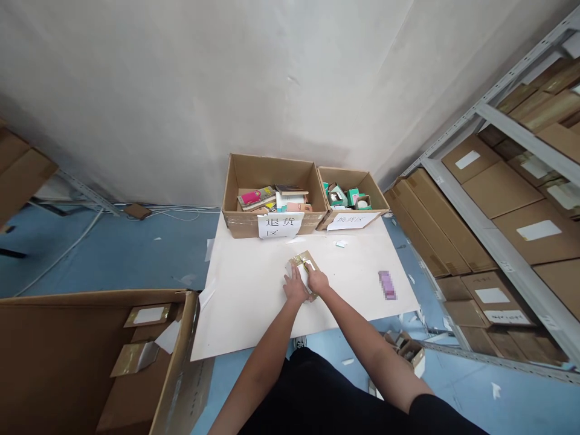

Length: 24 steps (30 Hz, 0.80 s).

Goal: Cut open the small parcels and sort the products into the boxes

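Note:
A small taped cardboard box (310, 258) with a white label lies at the middle of the white table (254, 296). My left hand (295, 287) rests flat on it, fingers spread, pressing it against the tabletop. In my right hand (318, 280) is a slim yellow tool that looks like a box cutter (306, 265). Those fingers are wrapped round it, and its tip points at the tape on the box's upper side. My hand hides most of the tool, and both hands cover the lower part of the box.
At the table's back stand a larger carton (244, 225) of books and a smaller carton (324, 221) of green-and-white boxes, both with paper signs. A purple pack (387, 285) lies right. A big carton (193, 314) stands left; shelves (480, 112) of boxes line the right.

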Each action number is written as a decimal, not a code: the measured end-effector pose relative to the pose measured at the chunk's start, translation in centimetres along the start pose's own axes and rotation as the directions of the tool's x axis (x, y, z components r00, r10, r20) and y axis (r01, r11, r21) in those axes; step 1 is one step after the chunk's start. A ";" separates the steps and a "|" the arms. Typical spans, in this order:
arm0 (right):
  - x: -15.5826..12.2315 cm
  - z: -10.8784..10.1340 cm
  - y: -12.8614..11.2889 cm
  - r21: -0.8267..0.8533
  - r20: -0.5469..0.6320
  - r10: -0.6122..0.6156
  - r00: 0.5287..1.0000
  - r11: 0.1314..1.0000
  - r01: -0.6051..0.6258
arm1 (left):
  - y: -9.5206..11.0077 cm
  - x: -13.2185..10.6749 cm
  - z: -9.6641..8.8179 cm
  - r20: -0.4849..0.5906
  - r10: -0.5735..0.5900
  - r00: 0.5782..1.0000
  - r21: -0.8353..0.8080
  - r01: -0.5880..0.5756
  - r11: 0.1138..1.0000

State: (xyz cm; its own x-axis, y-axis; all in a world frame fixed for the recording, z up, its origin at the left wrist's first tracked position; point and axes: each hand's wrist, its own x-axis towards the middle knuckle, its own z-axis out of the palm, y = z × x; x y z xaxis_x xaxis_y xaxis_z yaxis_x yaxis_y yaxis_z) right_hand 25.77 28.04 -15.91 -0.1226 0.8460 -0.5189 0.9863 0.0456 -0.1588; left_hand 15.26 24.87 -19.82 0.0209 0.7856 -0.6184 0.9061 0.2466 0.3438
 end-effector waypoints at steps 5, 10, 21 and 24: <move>-1.5 -1.2 0.0 -0.027 0.083 0.077 0.994 0.997 -0.075 | -0.2 -0.1 0.0 -0.014 0.009 1.000 0.027 -0.009 1.000; -6.2 -0.8 2.6 -0.039 0.152 0.095 0.984 0.995 -0.090 | 0.2 -0.1 -0.4 0.011 -0.013 1.000 0.026 0.013 1.000; -13.7 4.6 11.3 0.145 0.050 0.100 0.994 0.984 -0.106 | 0.6 0.9 -0.8 -0.032 -0.026 0.999 0.149 0.030 0.988; -13.5 5.6 14.0 0.404 -0.025 0.198 0.980 0.899 -0.171 | -0.2 0.4 -0.5 -0.063 -0.015 0.998 0.185 0.027 0.982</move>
State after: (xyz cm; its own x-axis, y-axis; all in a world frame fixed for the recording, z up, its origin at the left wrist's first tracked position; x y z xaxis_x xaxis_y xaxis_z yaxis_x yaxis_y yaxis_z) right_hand 40.61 14.27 -15.85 0.0777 0.8512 -0.5190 0.8627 -0.3184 -0.3930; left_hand 14.90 25.42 -19.71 -0.0197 0.8160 -0.5777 0.9689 0.1582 0.1904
